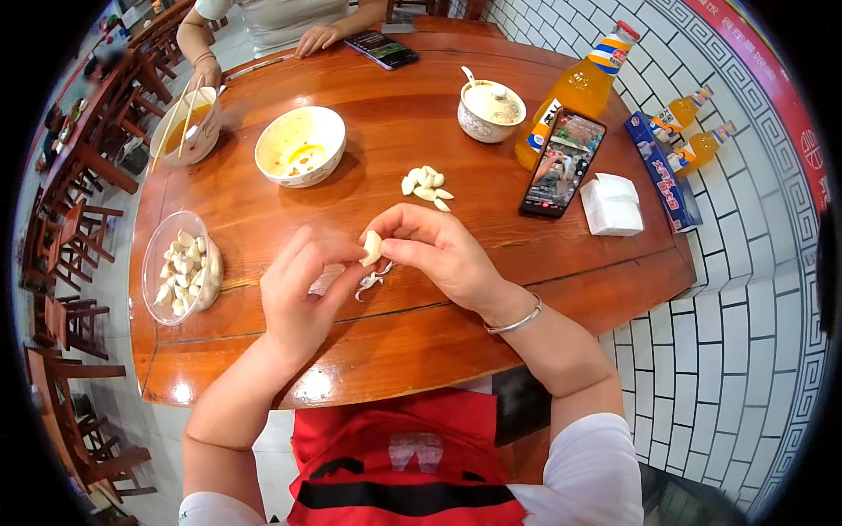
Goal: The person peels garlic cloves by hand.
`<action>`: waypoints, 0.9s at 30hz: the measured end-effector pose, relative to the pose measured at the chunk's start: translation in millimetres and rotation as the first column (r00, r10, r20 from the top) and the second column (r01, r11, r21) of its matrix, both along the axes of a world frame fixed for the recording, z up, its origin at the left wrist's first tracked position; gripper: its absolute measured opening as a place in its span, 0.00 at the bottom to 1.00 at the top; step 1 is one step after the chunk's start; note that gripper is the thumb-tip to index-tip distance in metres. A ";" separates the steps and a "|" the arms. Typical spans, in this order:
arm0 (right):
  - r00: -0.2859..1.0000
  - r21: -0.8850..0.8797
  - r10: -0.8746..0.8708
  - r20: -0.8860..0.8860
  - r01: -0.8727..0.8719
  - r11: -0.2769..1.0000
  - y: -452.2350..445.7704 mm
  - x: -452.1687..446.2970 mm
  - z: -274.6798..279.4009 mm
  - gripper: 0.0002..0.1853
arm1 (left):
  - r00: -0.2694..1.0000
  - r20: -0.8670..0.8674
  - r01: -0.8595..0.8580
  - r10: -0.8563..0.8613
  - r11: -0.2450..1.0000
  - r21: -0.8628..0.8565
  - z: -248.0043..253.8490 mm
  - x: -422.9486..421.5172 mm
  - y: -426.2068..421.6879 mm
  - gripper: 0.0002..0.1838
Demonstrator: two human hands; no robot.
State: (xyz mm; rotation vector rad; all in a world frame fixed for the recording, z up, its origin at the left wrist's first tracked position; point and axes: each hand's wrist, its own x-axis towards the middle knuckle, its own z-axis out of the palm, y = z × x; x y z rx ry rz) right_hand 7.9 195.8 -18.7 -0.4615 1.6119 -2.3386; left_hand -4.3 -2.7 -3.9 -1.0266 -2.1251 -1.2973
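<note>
A pale garlic clove (372, 249) is pinched between the fingertips of both my hands, just above the table. My left hand (303, 276) grips it from the left with thumb and forefinger. From the other side, my right hand (443, 254) closes thumb and forefinger on it. Papery garlic skin (368, 285) lies on the wood right below. A small pile of bare white cloves (426, 186) sits beyond my hands. To the left, a clear plastic tub (158, 235) holds many cloves.
A brown wooden table (395, 96) carries a used bowl (301, 145), a bowl with chopsticks (187, 127), a lidded jar (491, 112), an orange drink bottle (579, 83), a propped phone (561, 162) and tissues (611, 206). Across sits a person (272, 26) near another phone (382, 49).
</note>
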 end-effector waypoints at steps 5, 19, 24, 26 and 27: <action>0.999 -0.004 0.023 0.029 -0.022 1.000 -0.5 0.4 0.6 0.10 | 0.994 -0.104 -0.035 0.031 0.999 -0.032 -0.2 2.6 0.4 0.15; 0.997 0.014 0.052 0.063 -0.053 0.998 0.2 -1.9 -1.2 0.12 | 0.998 -0.069 -0.014 0.007 0.996 -0.093 0.7 5.1 -1.0 0.15; 0.996 0.023 0.044 0.075 -0.046 0.999 0.0 -2.5 -2.9 0.12 | 0.994 -0.109 -0.013 0.003 0.996 -0.087 1.1 2.2 1.1 0.15; 0.997 0.014 0.042 0.066 -0.043 0.999 -0.2 -3.4 -5.7 0.12 | 0.992 -0.129 -0.011 -0.001 0.996 -0.090 2.3 1.2 1.7 0.15; 0.997 0.010 0.041 0.061 -0.041 0.999 -0.3 -3.6 -6.3 0.12 | 0.992 -0.129 -0.010 -0.002 0.996 -0.093 2.7 0.9 1.5 0.15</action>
